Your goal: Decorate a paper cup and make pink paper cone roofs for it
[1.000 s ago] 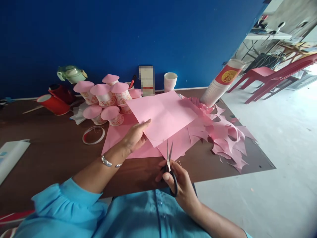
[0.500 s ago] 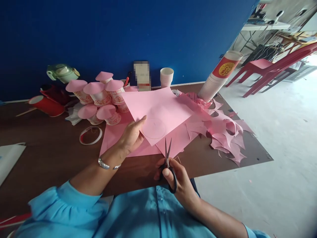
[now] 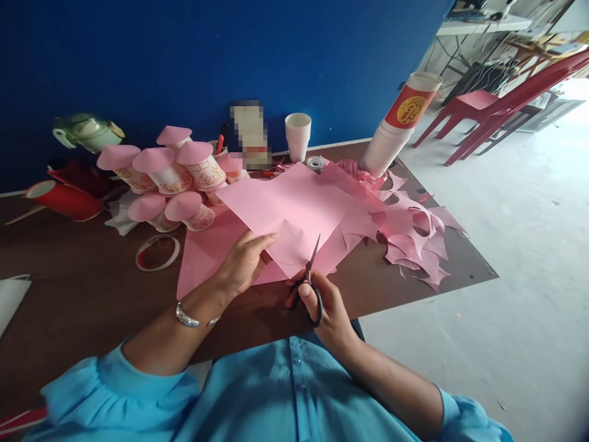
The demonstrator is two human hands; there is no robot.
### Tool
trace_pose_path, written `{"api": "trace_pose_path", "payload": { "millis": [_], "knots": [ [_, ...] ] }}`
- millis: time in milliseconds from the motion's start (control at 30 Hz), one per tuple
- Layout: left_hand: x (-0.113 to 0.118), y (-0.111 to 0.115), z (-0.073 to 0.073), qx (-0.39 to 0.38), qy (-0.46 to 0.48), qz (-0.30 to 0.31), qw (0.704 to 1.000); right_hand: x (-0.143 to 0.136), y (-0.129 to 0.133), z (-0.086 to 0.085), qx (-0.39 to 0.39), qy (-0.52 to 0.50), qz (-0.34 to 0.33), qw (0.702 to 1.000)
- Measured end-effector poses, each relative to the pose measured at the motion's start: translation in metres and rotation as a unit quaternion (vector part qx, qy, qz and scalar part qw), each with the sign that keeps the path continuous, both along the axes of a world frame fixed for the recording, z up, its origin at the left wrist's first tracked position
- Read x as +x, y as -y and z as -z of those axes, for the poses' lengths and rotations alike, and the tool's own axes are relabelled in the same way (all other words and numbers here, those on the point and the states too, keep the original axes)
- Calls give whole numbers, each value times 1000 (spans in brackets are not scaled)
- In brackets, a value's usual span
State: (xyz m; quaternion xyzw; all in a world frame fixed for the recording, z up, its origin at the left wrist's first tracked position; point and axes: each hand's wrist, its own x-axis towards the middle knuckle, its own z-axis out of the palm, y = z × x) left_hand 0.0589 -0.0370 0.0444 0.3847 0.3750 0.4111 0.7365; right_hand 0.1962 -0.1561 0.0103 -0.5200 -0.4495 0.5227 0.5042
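A pink sheet of paper [image 3: 294, 202] is pinched by its near left edge in my left hand [image 3: 246, 261], the thumb lying on top. A faint curved pencil line shows near its closest corner. My right hand [image 3: 329, 304] has its fingers through the handles of black-handled scissors [image 3: 311, 264]. Their blades point up and away, at the sheet's near right edge; one blade seems to lie under the paper. More pink paper [image 3: 202, 255] rests beneath on the brown table [image 3: 248, 313].
Decorated cups with pink cone tops [image 3: 161, 169] stand at the back left, near a tape roll [image 3: 157, 252]. Pink offcuts [image 3: 414, 227] lie to the right. A tall leaning cup stack [image 3: 400, 126] and a shorter one [image 3: 298, 135] stand near the blue wall.
The scissors have moved up to the sheet's near edge, and their blades are closer to the paper. The whole view has shifted slightly. My left hand keeps its hold.
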Motion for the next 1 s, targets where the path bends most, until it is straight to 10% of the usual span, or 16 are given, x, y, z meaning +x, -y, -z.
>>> {"api": "trace_pose_path", "payload": {
  "millis": [1000],
  "knots": [
    [-4, 5, 1, 4, -68, -33, 997, 2, -2, 0, -10, 1, 0, 1000]
  ]
}}
